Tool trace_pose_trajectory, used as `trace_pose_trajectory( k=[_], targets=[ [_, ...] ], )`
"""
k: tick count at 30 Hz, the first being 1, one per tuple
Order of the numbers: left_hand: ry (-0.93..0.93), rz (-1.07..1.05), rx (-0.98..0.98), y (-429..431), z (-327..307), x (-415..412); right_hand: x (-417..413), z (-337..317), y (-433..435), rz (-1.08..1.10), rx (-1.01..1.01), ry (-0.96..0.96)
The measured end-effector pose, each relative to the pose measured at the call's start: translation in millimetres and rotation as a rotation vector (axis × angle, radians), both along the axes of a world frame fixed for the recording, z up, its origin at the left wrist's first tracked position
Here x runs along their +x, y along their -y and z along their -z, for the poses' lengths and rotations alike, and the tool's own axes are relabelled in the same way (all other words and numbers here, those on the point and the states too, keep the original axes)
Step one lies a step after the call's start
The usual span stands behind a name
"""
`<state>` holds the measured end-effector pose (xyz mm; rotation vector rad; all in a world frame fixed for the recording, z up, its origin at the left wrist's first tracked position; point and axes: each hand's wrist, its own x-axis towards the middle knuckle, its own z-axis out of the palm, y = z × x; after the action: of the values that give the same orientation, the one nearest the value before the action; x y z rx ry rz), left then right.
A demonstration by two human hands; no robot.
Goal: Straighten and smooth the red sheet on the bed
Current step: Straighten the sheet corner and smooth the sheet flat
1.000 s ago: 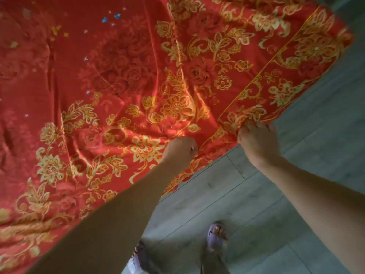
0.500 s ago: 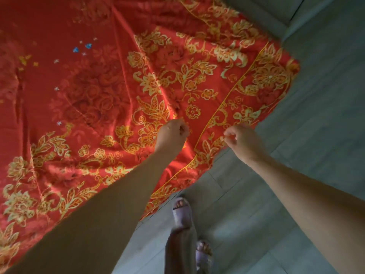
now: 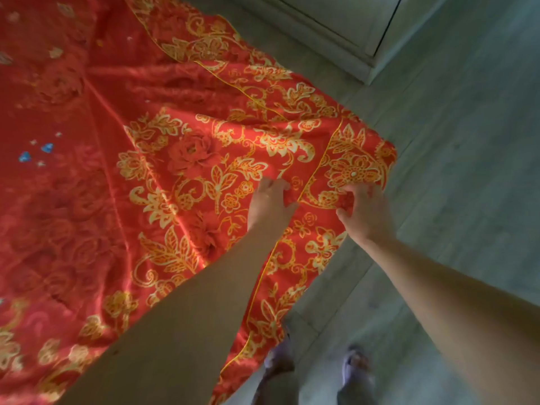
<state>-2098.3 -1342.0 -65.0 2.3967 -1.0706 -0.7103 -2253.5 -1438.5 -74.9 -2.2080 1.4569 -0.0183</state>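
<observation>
Both hands have shifted along the sheet's border toward its corner since the earlier frames; the corner that sat well off to the right is now just past the right hand, and a cabinet base has come into view top right.

Left hand [image 3: 270, 204]: fingers pinched on a fold of the red sheet [image 3: 181, 159] just inside the yellow piping line. Right hand [image 3: 363, 213]: fingers clenched on the border strip beside the corner [image 3: 377, 159]. Hands are near each other, one on each side of the piping, probably so the corner can be pulled taut and squared from two points.

Sheet covers the bed on the left; its border and corner hang over the edge above the grey floor [image 3: 455, 200]. Ridges fan out from the grip points and long creases run up the middle, so I'd say smoothing is partway, not done.

Count: one sheet, two hands, two feet in purple sandals [image 3: 355, 365] at the bottom, one cabinet [image 3: 344, 27]. Bed itself is hidden under the cloth.
</observation>
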Motion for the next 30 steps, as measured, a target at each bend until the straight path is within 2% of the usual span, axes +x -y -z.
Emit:
trace_pose_trajectory(
  k=[7,11,16,19,22,26,30],
  targets=[
    [0.230,-0.017,0.133,57,15,-10,-3,13,69,0.162,-0.062,0.108],
    [0.209,-0.108,0.162,82,17,-12,-5,20,118,0.206,0.030,0.124],
    [0.170,-0.079,0.282,103,11,-16,-17,17,163,0.176,0.107,0.212],
    [0.110,-0.127,0.343,107,5,-13,-25,14,180,0.060,0.133,0.187],
    [0.075,-0.217,0.324,114,-9,-23,-41,9,195,0.040,0.141,0.157],
    [0.122,-0.152,0.256,134,-23,-64,-67,3,213,0.019,0.156,0.058],
    [0.109,-0.170,0.231,139,-15,-80,-78,15,226,-0.072,0.293,-0.094]
  ],
)
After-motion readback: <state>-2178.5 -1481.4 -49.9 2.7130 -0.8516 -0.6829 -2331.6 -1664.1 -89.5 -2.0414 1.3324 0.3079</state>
